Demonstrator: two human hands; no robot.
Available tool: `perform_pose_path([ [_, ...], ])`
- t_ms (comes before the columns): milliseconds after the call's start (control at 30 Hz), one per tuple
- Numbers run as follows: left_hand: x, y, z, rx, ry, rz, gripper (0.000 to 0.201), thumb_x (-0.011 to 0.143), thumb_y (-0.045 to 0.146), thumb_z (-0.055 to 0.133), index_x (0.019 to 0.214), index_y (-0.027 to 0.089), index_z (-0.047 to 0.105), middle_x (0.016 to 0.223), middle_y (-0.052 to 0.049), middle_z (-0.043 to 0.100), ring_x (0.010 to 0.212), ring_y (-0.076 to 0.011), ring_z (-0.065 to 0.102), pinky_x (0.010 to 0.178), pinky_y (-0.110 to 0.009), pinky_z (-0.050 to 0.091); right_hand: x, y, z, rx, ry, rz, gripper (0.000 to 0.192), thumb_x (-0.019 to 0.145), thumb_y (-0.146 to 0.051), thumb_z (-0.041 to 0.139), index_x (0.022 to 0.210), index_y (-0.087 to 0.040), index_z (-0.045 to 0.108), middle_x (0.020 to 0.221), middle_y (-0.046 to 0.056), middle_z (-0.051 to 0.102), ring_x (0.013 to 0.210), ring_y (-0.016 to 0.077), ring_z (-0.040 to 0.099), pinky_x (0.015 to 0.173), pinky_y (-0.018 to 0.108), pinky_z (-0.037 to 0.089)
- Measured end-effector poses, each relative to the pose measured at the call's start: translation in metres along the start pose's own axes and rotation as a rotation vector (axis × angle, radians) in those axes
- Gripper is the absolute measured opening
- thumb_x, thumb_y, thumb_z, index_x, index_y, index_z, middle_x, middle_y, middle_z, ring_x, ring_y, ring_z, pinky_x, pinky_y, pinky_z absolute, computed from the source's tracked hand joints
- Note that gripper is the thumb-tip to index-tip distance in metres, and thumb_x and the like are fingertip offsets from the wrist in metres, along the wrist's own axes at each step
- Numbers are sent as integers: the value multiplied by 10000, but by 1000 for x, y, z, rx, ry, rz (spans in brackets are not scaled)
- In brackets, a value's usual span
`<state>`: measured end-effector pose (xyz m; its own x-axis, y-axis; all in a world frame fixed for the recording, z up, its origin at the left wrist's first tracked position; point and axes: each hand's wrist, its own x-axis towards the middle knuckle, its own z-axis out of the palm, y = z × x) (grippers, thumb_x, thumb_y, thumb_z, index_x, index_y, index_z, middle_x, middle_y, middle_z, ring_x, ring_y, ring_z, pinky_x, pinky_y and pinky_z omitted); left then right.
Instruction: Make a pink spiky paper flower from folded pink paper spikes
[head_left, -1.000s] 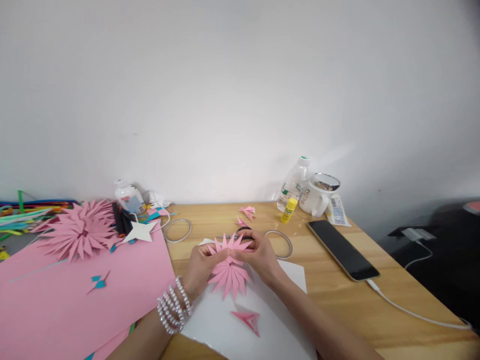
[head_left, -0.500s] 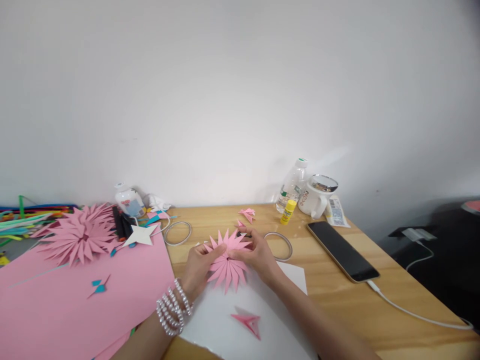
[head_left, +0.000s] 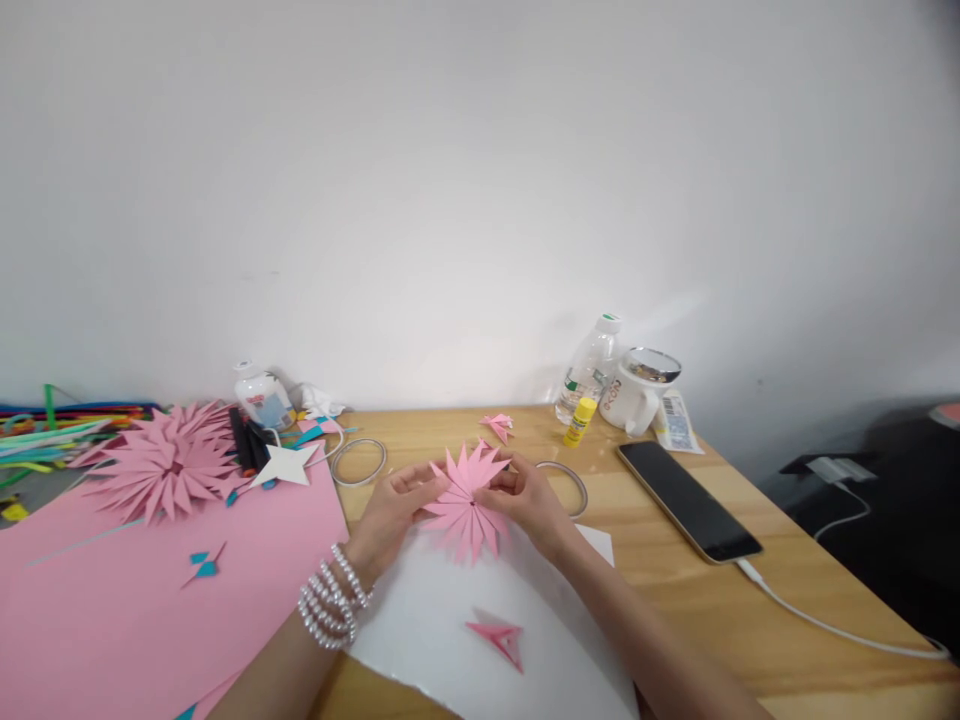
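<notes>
Fingers of left hand (head_left: pixel 390 510) and right hand (head_left: pixel 529 497) pinch pink paper flower (head_left: pixel 468 496) | flower face tilted toward viewer, spikes radiating, no long axis | above white sheet (head_left: pixel 450 620)

Left hand (head_left: pixel 390 512) and right hand (head_left: pixel 531 500) meet, fingers pinched, forearms converging.

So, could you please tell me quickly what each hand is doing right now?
Left hand: closed on the spiky pink folded-paper flower.
Right hand: closed on its other side.
</notes>
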<state>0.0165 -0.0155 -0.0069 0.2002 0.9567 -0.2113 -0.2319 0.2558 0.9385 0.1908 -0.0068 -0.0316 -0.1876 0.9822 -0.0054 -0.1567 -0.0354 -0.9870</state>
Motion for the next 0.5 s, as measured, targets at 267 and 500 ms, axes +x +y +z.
perform_pose_path([
  [267,1,1,-7,142,-65,-78,194,539,286,760,610,134,663,528,4,591,470,-90,491,459,-202,367,-1,1,0,-126,-88,48,535,512,-240,758,981,-169,511,683,-14,633,618,138,606,590,255,464],
  [500,0,-6,-5,341,-53,-90,225,536,307,757,647,123,691,504,1,575,443,-81,433,414,-196,275,2,12,3,-182,-71,1,691,419,-241,801,1026,-174,477,729,6,641,584,145,607,507,242,470],
])
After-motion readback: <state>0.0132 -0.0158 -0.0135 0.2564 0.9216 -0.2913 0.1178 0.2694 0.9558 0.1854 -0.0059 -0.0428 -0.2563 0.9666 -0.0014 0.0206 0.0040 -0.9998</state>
